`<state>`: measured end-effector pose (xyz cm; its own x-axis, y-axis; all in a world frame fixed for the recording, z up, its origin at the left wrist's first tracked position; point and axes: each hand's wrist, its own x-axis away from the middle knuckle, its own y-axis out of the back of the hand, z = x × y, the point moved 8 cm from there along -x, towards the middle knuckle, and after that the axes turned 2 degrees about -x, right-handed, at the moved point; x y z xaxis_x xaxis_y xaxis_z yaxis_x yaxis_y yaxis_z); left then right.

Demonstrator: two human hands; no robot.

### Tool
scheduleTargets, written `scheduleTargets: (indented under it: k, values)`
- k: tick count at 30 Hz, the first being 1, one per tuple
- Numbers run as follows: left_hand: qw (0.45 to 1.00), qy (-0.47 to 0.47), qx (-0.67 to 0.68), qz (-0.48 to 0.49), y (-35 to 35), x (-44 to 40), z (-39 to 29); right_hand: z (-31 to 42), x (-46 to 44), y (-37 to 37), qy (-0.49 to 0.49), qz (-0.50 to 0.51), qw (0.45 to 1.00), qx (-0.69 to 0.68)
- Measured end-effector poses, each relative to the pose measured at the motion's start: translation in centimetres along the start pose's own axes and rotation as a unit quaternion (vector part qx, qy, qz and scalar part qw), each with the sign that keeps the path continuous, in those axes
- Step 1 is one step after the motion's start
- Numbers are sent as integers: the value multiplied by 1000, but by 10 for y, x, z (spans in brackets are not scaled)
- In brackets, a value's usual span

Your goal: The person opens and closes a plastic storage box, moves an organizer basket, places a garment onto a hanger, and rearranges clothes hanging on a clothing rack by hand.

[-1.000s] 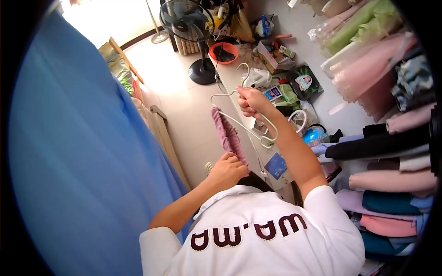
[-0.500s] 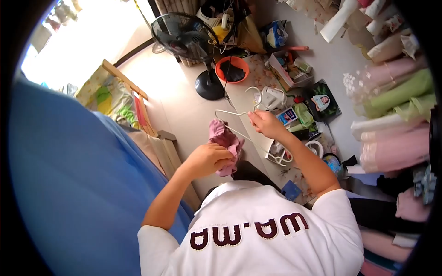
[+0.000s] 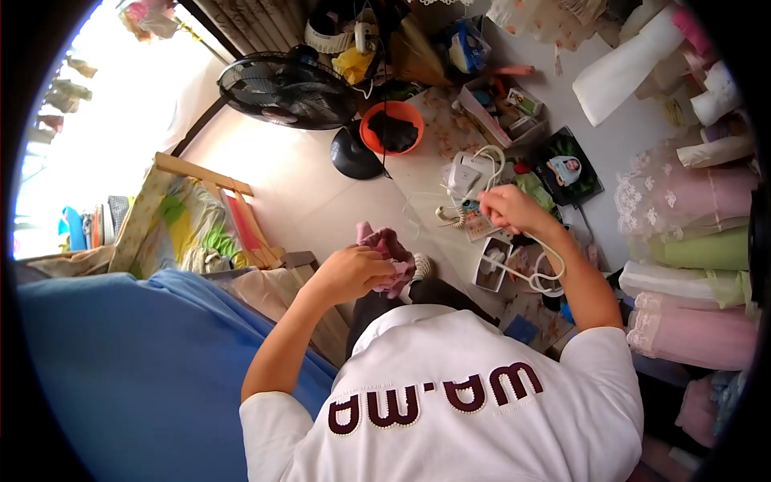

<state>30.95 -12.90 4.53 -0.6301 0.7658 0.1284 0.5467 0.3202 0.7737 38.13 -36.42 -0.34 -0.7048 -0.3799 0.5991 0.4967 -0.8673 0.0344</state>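
Note:
My left hand (image 3: 353, 275) is closed around a bunched pink cloth garment (image 3: 391, 255) in front of my body. To the right, my right hand (image 3: 511, 209) grips a white clothes hanger (image 3: 556, 269). The hanger's hook sticks up above the fist, and one arm of it curves below my wrist. Hanger and garment are apart. The garment's exact kind is hidden by its folds and my fingers.
A desk with a white telephone (image 3: 467, 175), an open box (image 3: 490, 263) and a framed photo (image 3: 566, 167) stands ahead right. Beyond are an orange basin (image 3: 414, 132) and a black fan (image 3: 285, 90). Blue fabric (image 3: 144, 361) lies left; clothes (image 3: 699, 321) hang right.
My right hand has moved right with the hanger, away from the pink garment, and the hanger has turned. My left hand keeps the garment, now slightly lower. The view has shifted.

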Motion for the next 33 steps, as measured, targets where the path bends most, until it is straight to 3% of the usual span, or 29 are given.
scheduleTargets:
  k: [7,11,13,17,19,21,23,24,27,29,33]
  values:
    - [993,-105,-59,14,-5,-21,10,-24,-56,-74,-112,105,984,-88]
    - [980,-190,-60,12,0,-25,3,-54,-122,-101,-158,38,982,-96]
    - [974,-212,-77,-23,-7,-24,7,-49,-143,-98,-105,-83,977,-167]
    - [976,-213,6,-48,8,-20,12,-48,-187,-90,-52,-223,962,-146]
    - [973,-212,51,-75,21,-18,24,-49,-216,-76,75,-325,942,38]
    - [970,-226,46,-75,27,-14,34,-22,-210,-88,25,-339,938,73]
    - [966,-228,36,-117,35,-15,54,31,-172,-99,146,-508,835,155]
    - [965,-233,38,-115,43,-16,59,41,-166,-107,115,-481,861,115]
    - [965,-179,82,-173,78,-26,90,60,-154,-118,226,-461,852,104]
    - [975,-146,46,-158,82,-35,105,65,-153,-128,153,-249,954,-59]
    - [971,-194,83,-113,77,-49,100,100,-113,-124,149,-233,958,76]
